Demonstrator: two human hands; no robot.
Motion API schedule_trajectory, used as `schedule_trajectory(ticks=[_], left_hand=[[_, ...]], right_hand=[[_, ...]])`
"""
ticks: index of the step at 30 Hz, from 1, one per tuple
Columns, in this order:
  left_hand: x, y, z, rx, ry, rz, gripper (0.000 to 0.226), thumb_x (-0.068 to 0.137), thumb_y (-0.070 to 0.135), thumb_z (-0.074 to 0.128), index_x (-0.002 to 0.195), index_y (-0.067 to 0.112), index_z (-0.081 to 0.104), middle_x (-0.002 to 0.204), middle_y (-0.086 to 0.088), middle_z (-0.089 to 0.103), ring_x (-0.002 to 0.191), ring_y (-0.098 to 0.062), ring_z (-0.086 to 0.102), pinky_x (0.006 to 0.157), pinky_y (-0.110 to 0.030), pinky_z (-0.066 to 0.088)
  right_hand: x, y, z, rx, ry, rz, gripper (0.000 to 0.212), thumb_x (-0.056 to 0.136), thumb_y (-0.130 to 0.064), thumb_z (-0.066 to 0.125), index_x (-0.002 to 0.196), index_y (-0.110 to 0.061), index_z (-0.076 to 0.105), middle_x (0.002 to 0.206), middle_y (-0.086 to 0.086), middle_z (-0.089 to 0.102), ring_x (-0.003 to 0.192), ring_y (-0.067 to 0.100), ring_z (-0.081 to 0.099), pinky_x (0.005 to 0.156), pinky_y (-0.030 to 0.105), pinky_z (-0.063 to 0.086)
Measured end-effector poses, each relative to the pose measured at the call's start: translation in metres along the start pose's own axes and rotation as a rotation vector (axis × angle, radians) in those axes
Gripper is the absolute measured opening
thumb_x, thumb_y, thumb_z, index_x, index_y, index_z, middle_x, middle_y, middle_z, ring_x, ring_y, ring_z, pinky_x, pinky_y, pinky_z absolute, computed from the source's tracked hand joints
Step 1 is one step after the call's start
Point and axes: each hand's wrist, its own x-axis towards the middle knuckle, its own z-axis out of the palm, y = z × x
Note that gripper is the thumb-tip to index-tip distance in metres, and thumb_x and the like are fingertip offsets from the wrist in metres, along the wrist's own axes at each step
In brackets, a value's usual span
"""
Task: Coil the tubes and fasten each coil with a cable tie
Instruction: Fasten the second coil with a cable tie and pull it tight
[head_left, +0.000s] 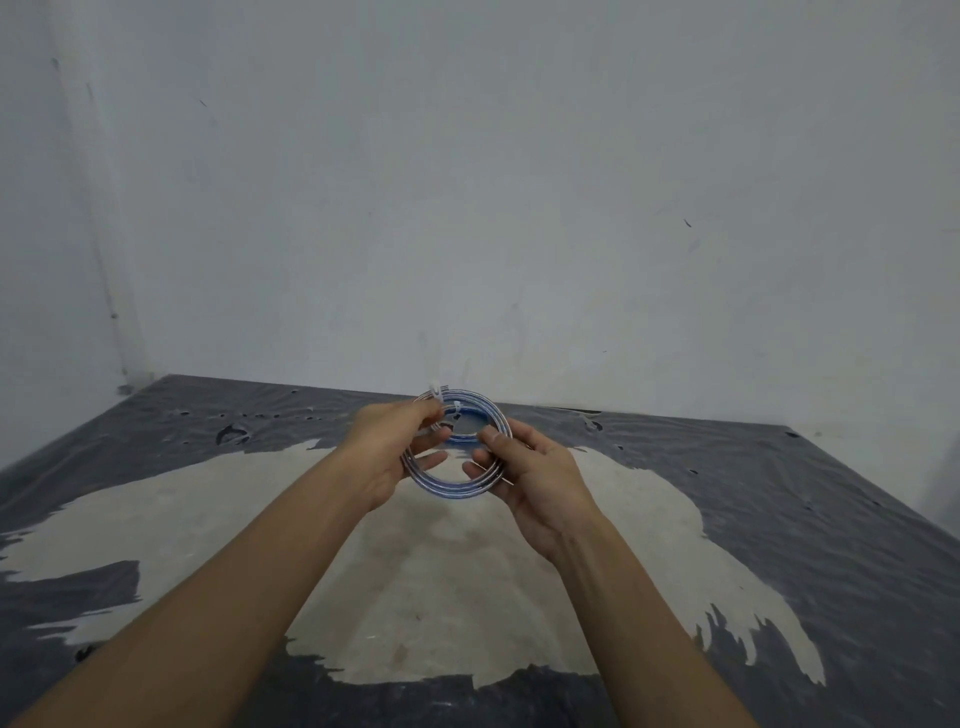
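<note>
A bare pale wall (467, 182) backs your worn, dark-covered table (467, 582). Above it, your left hand (397, 452) closes its grip round the tube coil (451, 491) at nine o'clock, with a white cable tie (439, 396) at eleven. Your right hand (532, 467) pinches the coil at three. It looks light and springy, so hold across all loops.

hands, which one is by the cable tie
The left hand, up at the white cable tie on top of the coil; the right hand grips the coil's right side, away from it.
</note>
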Motion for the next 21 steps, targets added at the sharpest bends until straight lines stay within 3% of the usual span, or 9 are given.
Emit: schedule_trajectory(ticks=[4, 8, 12, 14, 17, 19, 21], left_hand=[[0.006, 0.001, -0.007, 0.053, -0.004, 0.060, 0.016, 0.090, 0.019, 0.068, 0.092, 0.004, 0.071, 0.081, -0.006, 0.069, 0.068, -0.015, 0.066, 0.071, -0.033, 0.060], [0.006, -0.004, -0.012, 0.045, 0.017, 0.129, 0.013, 0.091, 0.013, 0.066, 0.089, 0.002, 0.071, 0.080, -0.008, 0.073, 0.067, -0.013, 0.070, 0.063, -0.025, 0.061], [0.002, -0.011, -0.014, 0.234, 0.024, 0.268, 0.014, 0.093, 0.013, 0.064, 0.096, 0.002, 0.073, 0.081, -0.009, 0.074, 0.071, -0.015, 0.071, 0.067, -0.025, 0.060], [0.002, -0.013, -0.014, 0.412, 0.028, 0.408, 0.015, 0.093, 0.016, 0.063, 0.099, 0.008, 0.075, 0.080, -0.005, 0.075, 0.073, -0.012, 0.072, 0.072, -0.026, 0.060], [0.001, -0.014, -0.010, 0.662, 0.025, 0.642, 0.012, 0.091, 0.022, 0.066, 0.096, 0.021, 0.077, 0.078, 0.009, 0.075, 0.069, 0.001, 0.069, 0.070, -0.020, 0.057], [0.001, -0.014, -0.007, 0.769, 0.028, 0.753, 0.013, 0.090, 0.025, 0.066, 0.097, 0.024, 0.077, 0.082, 0.012, 0.075, 0.075, 0.003, 0.067, 0.071, -0.017, 0.054], [-0.001, -0.014, -0.005, 0.821, 0.022, 0.820, 0.013, 0.091, 0.024, 0.066, 0.097, 0.025, 0.077, 0.084, 0.012, 0.075, 0.078, 0.003, 0.066, 0.069, -0.011, 0.049]], right_hand=[[-0.001, 0.001, -0.001, -0.052, -0.009, 0.012, 0.020, 0.090, -0.001, 0.068, 0.110, 0.002, 0.067, 0.063, 0.007, 0.061, 0.054, 0.014, 0.062, 0.067, 0.034, 0.062], [-0.002, 0.002, -0.005, -0.116, 0.010, 0.017, 0.027, 0.089, 0.002, 0.068, 0.115, 0.004, 0.064, 0.071, 0.011, 0.066, 0.064, 0.019, 0.065, 0.070, 0.035, 0.063], [0.006, 0.005, -0.009, -0.510, 0.216, -0.095, 0.021, 0.090, -0.012, 0.070, 0.111, -0.013, 0.066, 0.106, 0.005, 0.071, 0.097, 0.018, 0.067, 0.090, 0.038, 0.056], [0.005, -0.003, -0.002, -0.541, 0.302, -0.172, 0.012, 0.097, -0.025, 0.061, 0.098, -0.015, 0.068, 0.102, 0.005, 0.071, 0.091, 0.016, 0.065, 0.088, 0.038, 0.055], [0.003, -0.029, 0.010, -0.344, 0.175, 0.056, 0.043, 0.103, -0.042, 0.047, 0.097, -0.004, 0.068, 0.084, 0.012, 0.074, 0.069, 0.024, 0.069, 0.072, 0.039, 0.059], [0.000, -0.040, 0.017, -0.346, 0.032, 0.233, 0.043, 0.102, -0.040, 0.051, 0.105, 0.000, 0.067, 0.078, 0.011, 0.073, 0.058, 0.020, 0.068, 0.064, 0.034, 0.059], [0.002, -0.042, 0.020, -0.279, -0.056, 0.321, 0.028, 0.103, -0.026, 0.053, 0.103, -0.001, 0.067, 0.075, 0.010, 0.072, 0.054, 0.014, 0.063, 0.055, 0.028, 0.056]])
